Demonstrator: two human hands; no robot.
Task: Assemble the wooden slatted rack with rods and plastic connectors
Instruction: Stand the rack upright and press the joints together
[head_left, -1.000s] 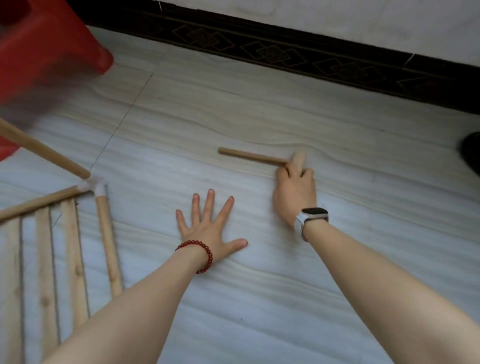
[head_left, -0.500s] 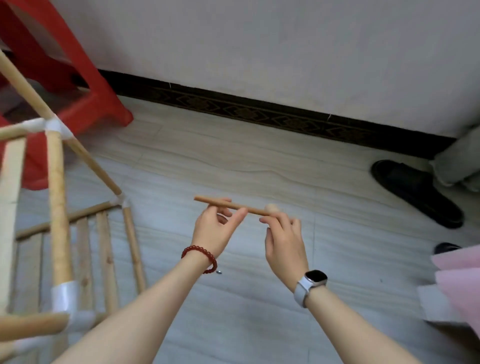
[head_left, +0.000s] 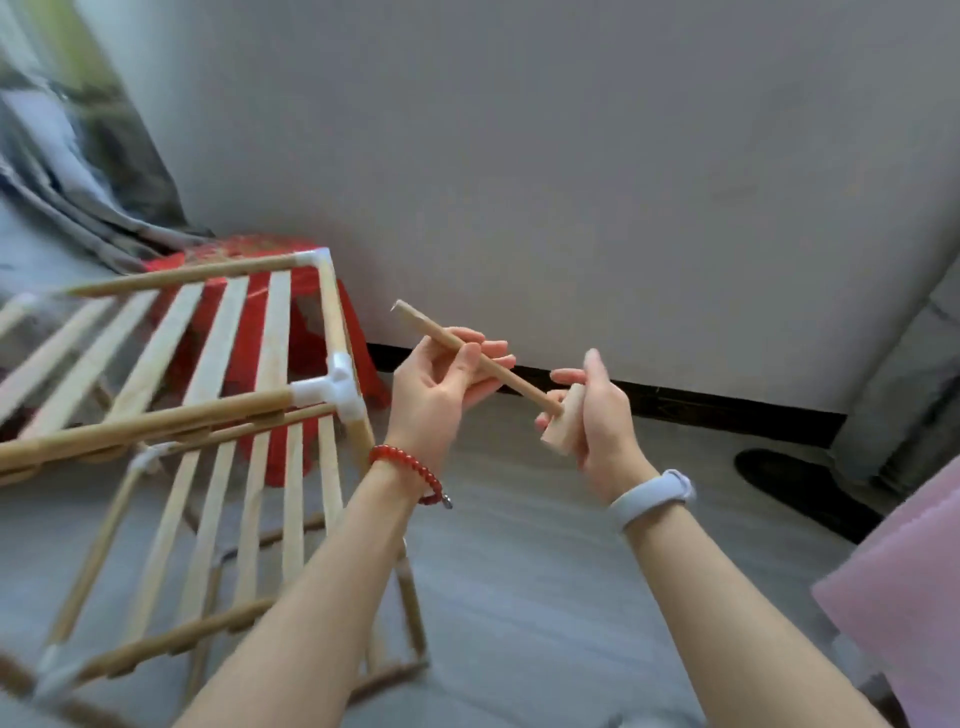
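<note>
Since the earlier frame the rod (head_left: 470, 358) has been raised to mid-frame. It is pinched by the left hand (head_left: 441, 387); its lower end meets a wooden block (head_left: 566, 423) gripped by the right hand (head_left: 597, 415). The rack (head_left: 218, 415), blurred, is cut off at the left edge. No writing is legible.

A room in a home, by the look of it. A grey tiled floor (head_left: 519, 597) meets a plain wall (head_left: 571, 156) with a dark skirting (head_left: 701, 402); a red plastic stool (head_left: 306, 364), a black slipper (head_left: 800, 488) and crumpled grey cloth (head_left: 78, 171) lie around.
</note>
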